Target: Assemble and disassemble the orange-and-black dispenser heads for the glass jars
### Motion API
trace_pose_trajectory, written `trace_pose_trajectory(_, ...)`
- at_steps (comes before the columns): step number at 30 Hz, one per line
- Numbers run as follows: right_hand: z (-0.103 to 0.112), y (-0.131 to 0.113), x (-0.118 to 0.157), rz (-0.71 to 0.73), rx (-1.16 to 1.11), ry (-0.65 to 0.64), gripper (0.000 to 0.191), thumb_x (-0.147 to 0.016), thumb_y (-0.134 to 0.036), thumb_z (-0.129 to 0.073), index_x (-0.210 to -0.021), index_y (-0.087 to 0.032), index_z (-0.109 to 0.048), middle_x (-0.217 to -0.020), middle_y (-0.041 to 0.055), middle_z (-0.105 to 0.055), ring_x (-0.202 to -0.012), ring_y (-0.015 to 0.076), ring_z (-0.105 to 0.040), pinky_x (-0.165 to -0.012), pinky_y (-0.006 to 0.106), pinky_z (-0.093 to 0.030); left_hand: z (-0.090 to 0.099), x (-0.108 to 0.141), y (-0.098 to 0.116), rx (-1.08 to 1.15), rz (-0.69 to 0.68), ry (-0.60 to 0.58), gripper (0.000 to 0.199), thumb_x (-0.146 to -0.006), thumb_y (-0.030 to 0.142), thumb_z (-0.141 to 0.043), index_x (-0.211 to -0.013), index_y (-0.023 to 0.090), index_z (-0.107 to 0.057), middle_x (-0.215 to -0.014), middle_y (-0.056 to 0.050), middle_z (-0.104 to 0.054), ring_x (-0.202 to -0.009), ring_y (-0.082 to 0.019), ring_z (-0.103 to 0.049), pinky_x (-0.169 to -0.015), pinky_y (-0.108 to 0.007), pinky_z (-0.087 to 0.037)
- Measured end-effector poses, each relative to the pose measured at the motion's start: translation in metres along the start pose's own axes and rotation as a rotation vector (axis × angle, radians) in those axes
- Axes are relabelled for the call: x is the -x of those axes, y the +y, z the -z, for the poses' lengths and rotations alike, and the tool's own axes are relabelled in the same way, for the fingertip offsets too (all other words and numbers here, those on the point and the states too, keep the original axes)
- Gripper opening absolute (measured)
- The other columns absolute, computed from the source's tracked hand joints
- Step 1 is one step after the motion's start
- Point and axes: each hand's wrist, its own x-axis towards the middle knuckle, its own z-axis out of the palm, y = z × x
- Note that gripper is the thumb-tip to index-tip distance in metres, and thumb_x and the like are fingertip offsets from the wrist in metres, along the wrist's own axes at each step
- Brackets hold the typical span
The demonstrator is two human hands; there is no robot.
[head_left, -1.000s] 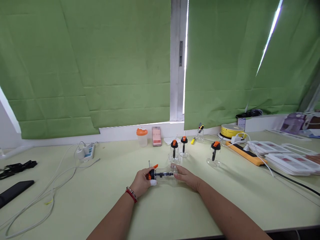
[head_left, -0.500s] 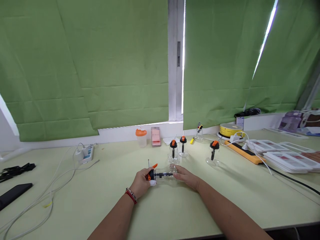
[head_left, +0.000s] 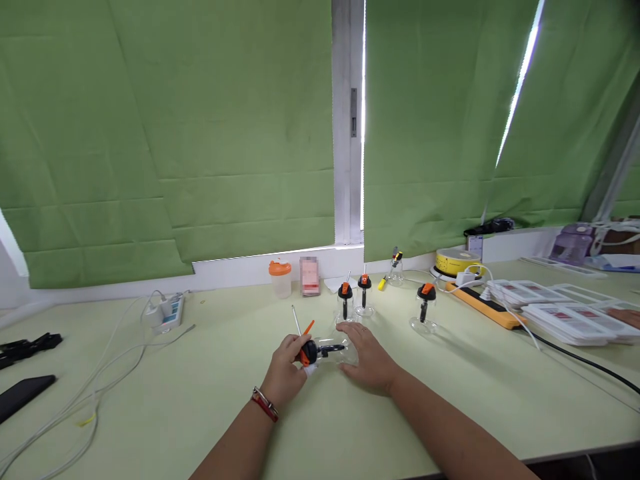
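Observation:
A clear bottle (head_left: 337, 351) with a black-and-orange cap (head_left: 309, 352) lies on its side between my hands, its wide base to the right. A dark stem shows inside it. A thin light rod and an orange lever stick up by the cap. My left hand (head_left: 289, 367) is closed around the cap end, with something white at a fingertip. My right hand (head_left: 369, 357) is curved around the base, thumb below and fingers above. Just behind stand two similar upright bottles, one nearer (head_left: 345, 305) and one farther (head_left: 365, 299). Another such bottle (head_left: 424, 310) stands to the right.
A yellow-handled tool (head_left: 383, 283) lies by a small clear vessel (head_left: 397, 275) at the back. An orange-lidded cup (head_left: 281, 280) stands by the wall. Right are an orange power strip (head_left: 485, 307), stacked white trays (head_left: 575, 323) and another person's hand (head_left: 627, 317). White cables (head_left: 100, 387) run left.
My right hand has turned and wrapped further around the bottle's base. The cap end has tilted, so the rod and orange lever show more. The view has shifted slightly.

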Motion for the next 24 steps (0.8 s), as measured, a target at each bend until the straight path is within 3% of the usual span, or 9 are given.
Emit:
trace_pose_trajectory(3, 0.002, 0.001, -0.001, -0.020, 0.089, -0.002, 0.077, -0.062, -0.031, -0.069, -0.133, -0.024, -0.041, -0.136, 0.0089, -0.041, -0.126, 0.0291, -0.034, -0.107, 0.043, -0.026, -0.005, 0.002, 0.000, 0.017, -0.078, 0.036, 0.058, -0.077, 0.019, -0.057, -0.131, 0.027, -0.039, -0.106, -0.006, -0.049, -0.090, -0.016, -0.057, -0.081, -0.034, -0.054)
trace_pose_trajectory(5, 0.008, 0.005, -0.001, -0.026, 0.113, 0.017, 0.070, -0.060, -0.024, -0.066, -0.127, -0.023, -0.044, -0.134, 0.0092, -0.040, -0.123, 0.0274, -0.038, -0.105, 0.041, -0.031, -0.008, 0.004, 0.000, 0.016, -0.071, 0.032, 0.057, -0.078, 0.018, -0.055, -0.131, 0.027, -0.036, -0.103, -0.005, -0.048, -0.086, -0.015, -0.059, -0.077, -0.035, -0.055)
trace_pose_trajectory(8, 0.020, 0.014, 0.000, -0.044, 0.127, 0.076, 0.059, -0.060, -0.018, -0.061, -0.117, -0.021, -0.047, -0.128, 0.0091, -0.043, -0.115, 0.0246, -0.045, -0.100, 0.039, -0.036, -0.007, 0.004, -0.002, -0.029, -0.024, 0.024, 0.045, -0.079, 0.021, -0.051, -0.123, 0.026, -0.041, -0.100, -0.004, -0.049, -0.081, -0.015, -0.060, -0.069, -0.034, -0.057)
trace_pose_trajectory(12, 0.033, 0.030, 0.002, -0.190, 0.087, 0.140, 0.051, -0.062, -0.020, -0.060, -0.110, -0.023, -0.045, -0.117, 0.0071, -0.048, -0.102, 0.0222, -0.054, -0.088, 0.038, -0.044, -0.002, 0.001, -0.008, -0.061, 0.017, 0.078, 0.037, -0.080, 0.022, -0.049, -0.117, 0.024, -0.045, -0.098, -0.004, -0.050, -0.080, -0.014, -0.061, -0.069, -0.033, -0.057)
trace_pose_trajectory(18, 0.039, 0.047, 0.005, -0.249, -0.075, 0.176, 0.049, -0.059, -0.024, -0.065, -0.104, -0.024, -0.044, -0.112, 0.0053, -0.051, -0.103, 0.0220, -0.056, -0.086, 0.035, -0.045, 0.001, -0.001, -0.015, -0.051, 0.039, 0.122, 0.034, -0.078, 0.022, -0.051, -0.112, 0.020, -0.048, -0.095, -0.003, -0.052, -0.077, -0.013, -0.061, -0.073, -0.032, -0.056)
trace_pose_trajectory(24, 0.043, 0.064, 0.006, -0.442, -0.114, 0.252, 0.056, -0.055, -0.034, -0.072, -0.101, -0.024, -0.044, -0.099, 0.0056, -0.059, -0.099, 0.0233, -0.058, -0.083, 0.035, -0.046, 0.002, -0.001, -0.015, -0.041, 0.074, 0.137, 0.031, -0.076, 0.023, -0.052, -0.107, 0.019, -0.051, -0.093, -0.003, -0.053, -0.075, -0.013, -0.060, -0.069, -0.030, -0.055)
